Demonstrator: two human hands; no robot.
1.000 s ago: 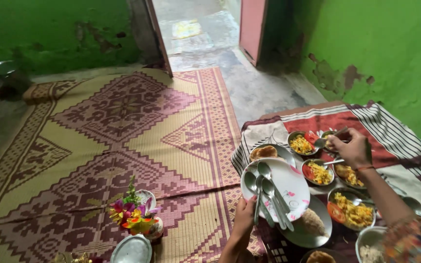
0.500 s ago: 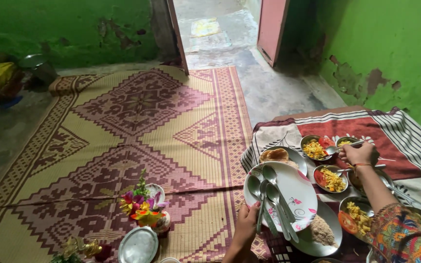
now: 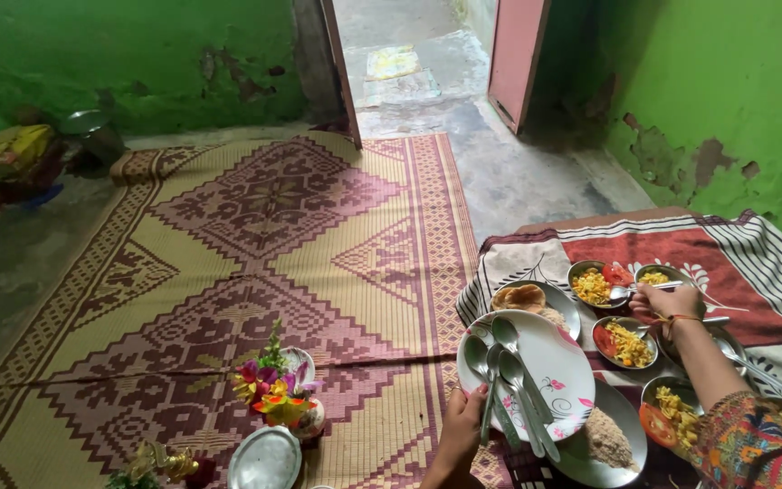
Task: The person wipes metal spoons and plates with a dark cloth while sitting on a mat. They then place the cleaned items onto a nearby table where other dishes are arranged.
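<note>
1. The left hand comes up from the bottom edge, fingers curled around the near rim of a white flowered plate, thumb on top; it is closed on that rim and holds the plate level above the mat.
2. Several steel spoons lie loose on the plate, bowls pointing away, handles reaching toward the left hand.
3. The right hand stretches forward on a bent arm in a patterned sleeve, a thread around the wrist. Its fingers are pinched on a spoon handle whose bowl rests in a small steel bowl of yellow food.
4. The plate sits left of and nearer than the right hand, partly over a steel plate with flatbread.
5. More steel bowls of food stand on the striped cloth just beneath the right hand.
6. A woven mat covers the floor, with a small flower pot left of the left hand.
</note>
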